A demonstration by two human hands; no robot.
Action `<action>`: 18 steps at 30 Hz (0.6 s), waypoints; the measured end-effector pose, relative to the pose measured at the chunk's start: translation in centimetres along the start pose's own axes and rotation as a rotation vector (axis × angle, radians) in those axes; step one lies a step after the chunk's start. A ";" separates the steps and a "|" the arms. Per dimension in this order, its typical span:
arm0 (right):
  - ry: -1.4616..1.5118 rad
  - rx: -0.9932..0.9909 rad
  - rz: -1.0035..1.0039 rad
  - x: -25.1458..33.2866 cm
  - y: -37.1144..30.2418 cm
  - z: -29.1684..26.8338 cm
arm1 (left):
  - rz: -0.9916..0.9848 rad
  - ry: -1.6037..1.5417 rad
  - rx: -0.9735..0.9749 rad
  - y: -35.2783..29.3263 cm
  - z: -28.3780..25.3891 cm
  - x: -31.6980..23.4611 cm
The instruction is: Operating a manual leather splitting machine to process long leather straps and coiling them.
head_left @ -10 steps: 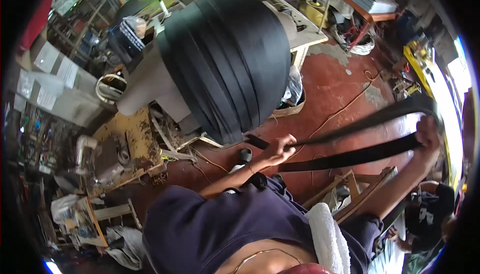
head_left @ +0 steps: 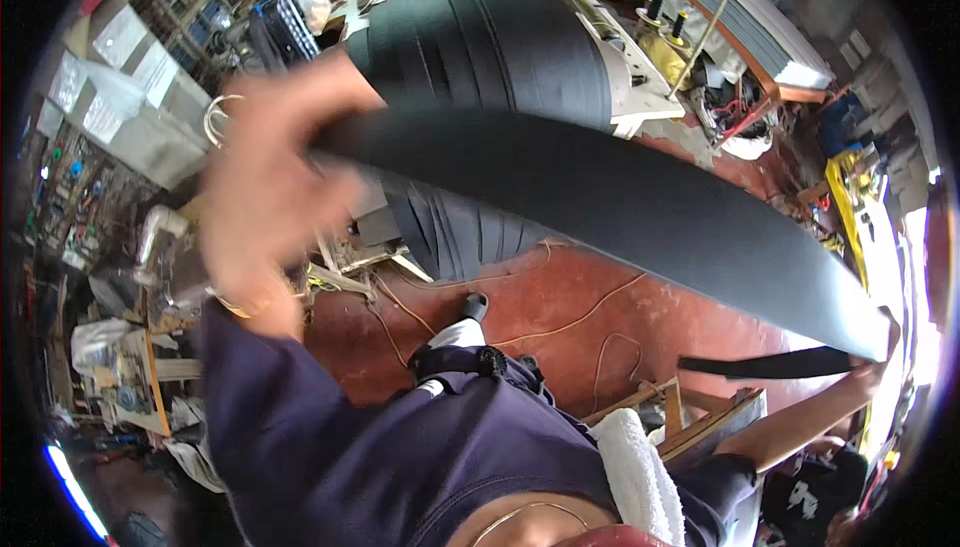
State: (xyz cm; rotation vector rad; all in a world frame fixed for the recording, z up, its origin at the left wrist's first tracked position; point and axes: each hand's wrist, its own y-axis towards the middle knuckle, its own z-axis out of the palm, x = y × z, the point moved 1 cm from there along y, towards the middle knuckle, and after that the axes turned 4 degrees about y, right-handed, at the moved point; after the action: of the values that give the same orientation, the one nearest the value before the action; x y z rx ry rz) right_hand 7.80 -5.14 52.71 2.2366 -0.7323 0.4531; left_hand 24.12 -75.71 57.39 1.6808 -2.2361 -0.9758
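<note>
A wide black strip (head_left: 600,202), smooth like rubber or leather, stretches across in front of me. My left hand (head_left: 275,187), raised close and smeared by motion, is closed on its left end. My right hand (head_left: 872,377), far out on the right, grips the strip where it folds over. A narrower-looking tail (head_left: 765,364) hangs leftward from that hand. Beyond the strip, a large stack of similar black strips (head_left: 480,37) lies draped over a support at the sewing table (head_left: 655,92), partly hidden by the strip I hold.
Orange cords (head_left: 560,332) run over the red floor (head_left: 520,297). A wooden frame (head_left: 715,417) stands near my right side. Thread spools (head_left: 656,7) and a stack of grey sheets (head_left: 750,22) are at the back right. Another person (head_left: 815,492) is at the lower right.
My left hand has swung up and left from beside the stack, drawing the strip out across my front. My right hand has dropped lower. The view has shifted slightly.
</note>
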 end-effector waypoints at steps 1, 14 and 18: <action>-0.097 -0.119 -0.138 -0.8 0.3 4.3 | 0.017 0.270 -0.102 1.0 -2.7 1.9; 0.554 -0.077 0.488 18.0 23.1 46.0 | -0.001 0.677 -0.075 22.6 8.1 41.6; 0.341 -0.042 0.406 16.3 25.1 52.0 | -0.318 0.022 0.241 21.7 20.8 51.3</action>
State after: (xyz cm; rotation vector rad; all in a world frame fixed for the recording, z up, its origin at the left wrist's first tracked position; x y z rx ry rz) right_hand 9.94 -63.56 39.44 1.8989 -0.9989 0.9782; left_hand -21.30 -110.96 42.13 2.1916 -2.1879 -0.7641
